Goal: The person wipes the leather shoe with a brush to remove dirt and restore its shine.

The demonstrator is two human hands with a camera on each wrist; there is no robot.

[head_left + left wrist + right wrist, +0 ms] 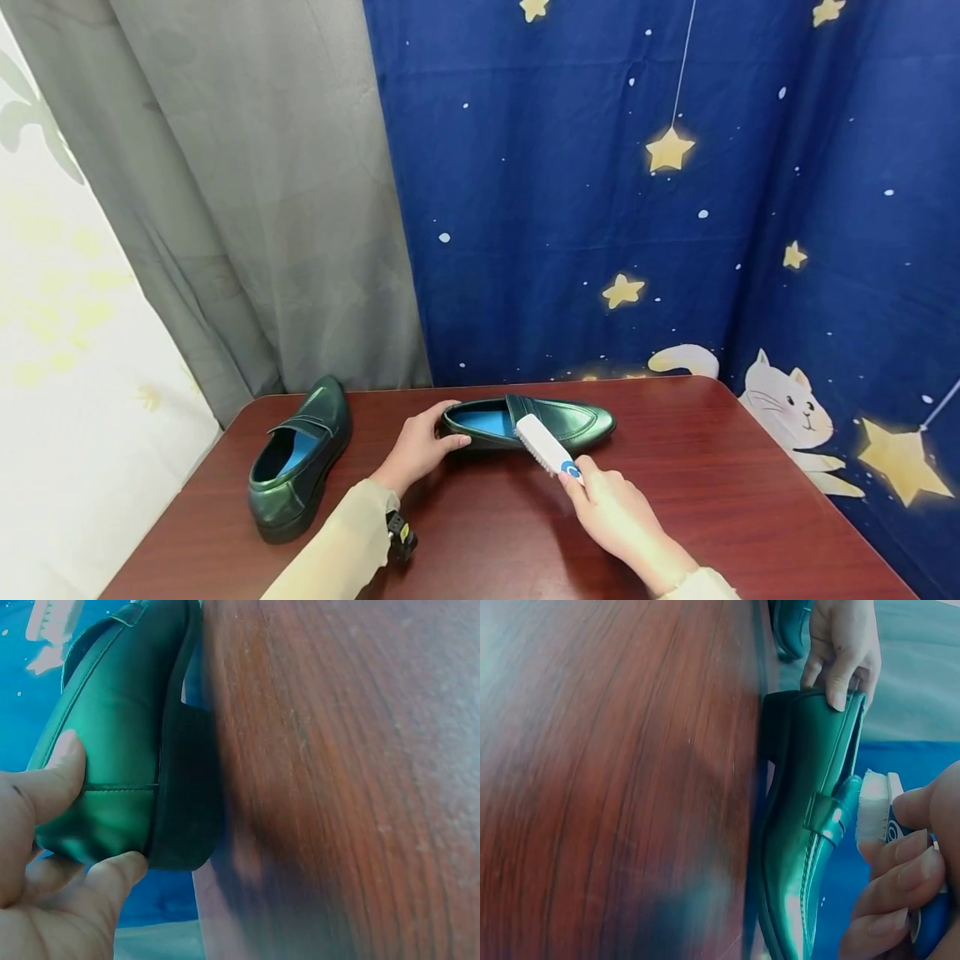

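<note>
a blue curtain [555, 192] fills the upper right of the head frame, a grey curtain [277, 192] the upper left. the brown tabletop [480, 533] spans the bottom, with one shoe [277, 502] upright at lower left and a second shoe [573, 423] upright just below centre, toe rightward. the left grip [416, 446], partly closed, pinches the second shoe's heel [97, 832]. the right grip [618, 508], at lower right, is curled round a white brush [545, 444], its bristles [872, 806] just beside the strap [826, 817].
</note>
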